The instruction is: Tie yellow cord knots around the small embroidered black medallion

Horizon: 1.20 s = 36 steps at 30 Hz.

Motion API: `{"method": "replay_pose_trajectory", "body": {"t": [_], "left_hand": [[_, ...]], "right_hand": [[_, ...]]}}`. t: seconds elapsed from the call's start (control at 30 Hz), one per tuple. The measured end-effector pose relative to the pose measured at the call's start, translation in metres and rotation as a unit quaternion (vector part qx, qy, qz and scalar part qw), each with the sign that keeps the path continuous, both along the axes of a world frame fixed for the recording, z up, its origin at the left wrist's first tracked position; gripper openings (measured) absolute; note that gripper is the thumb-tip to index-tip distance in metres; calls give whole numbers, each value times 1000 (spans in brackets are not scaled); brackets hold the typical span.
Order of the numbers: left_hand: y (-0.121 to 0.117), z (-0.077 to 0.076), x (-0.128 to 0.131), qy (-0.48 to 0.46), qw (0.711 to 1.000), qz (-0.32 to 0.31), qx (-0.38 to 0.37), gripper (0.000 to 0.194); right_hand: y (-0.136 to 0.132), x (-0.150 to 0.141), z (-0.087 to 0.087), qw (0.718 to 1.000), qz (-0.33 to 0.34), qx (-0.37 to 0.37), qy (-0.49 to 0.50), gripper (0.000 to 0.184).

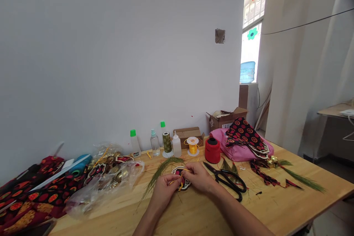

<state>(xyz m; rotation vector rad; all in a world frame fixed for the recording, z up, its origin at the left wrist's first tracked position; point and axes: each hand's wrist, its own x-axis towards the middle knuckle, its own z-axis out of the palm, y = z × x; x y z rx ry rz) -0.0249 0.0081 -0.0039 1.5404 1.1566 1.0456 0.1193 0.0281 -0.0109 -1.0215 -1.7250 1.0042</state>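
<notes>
My left hand and my right hand are close together over the table, fingers pinched on a thin yellow cord. Under the fingertips lies a small dark patterned ornament with a pale scalloped edge, partly covered by the hands. The cord runs across it, but its exact path is hidden by my fingers. Beside my left hand, a bundle of green threads curves out over the wood. A pair of black scissors lies just right of my right hand.
Behind the hands stand a yellow cord spool, a red thread cone, a white squeeze bottle and an olive thread spool. Patterned fabric and a clear plastic bag cover the left side. Pink cloth lies right.
</notes>
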Motion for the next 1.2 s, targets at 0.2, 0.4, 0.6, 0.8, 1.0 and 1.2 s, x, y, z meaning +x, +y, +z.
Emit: {"method": "replay_pose_trajectory", "body": {"t": [0.2, 0.4, 0.6, 0.8, 1.0, 1.2], "left_hand": [[-1, -2, 1, 20, 1000, -15, -2, 24], [-1, -1, -2, -55, 997, -40, -39, 28], [1, -2, -3, -96, 994, -23, -49, 34], [4, -7, -6, -81, 996, 9, -35, 26], [4, -5, -6, -76, 997, 5, -26, 23], [6, -7, -8, -49, 999, -2, -6, 22]], "right_hand": [[-5, -11, 4, 996, 35, -56, 67, 18], [1, -11, 3, 991, 1, -82, 107, 16], [10, -7, -3, 994, -39, -57, 80, 17], [0, 4, 6, 986, -151, 66, 22, 18], [-14, 8, 24, 930, -126, 326, -116, 33], [-15, 1, 13, 938, -4, 267, -221, 19]]}}
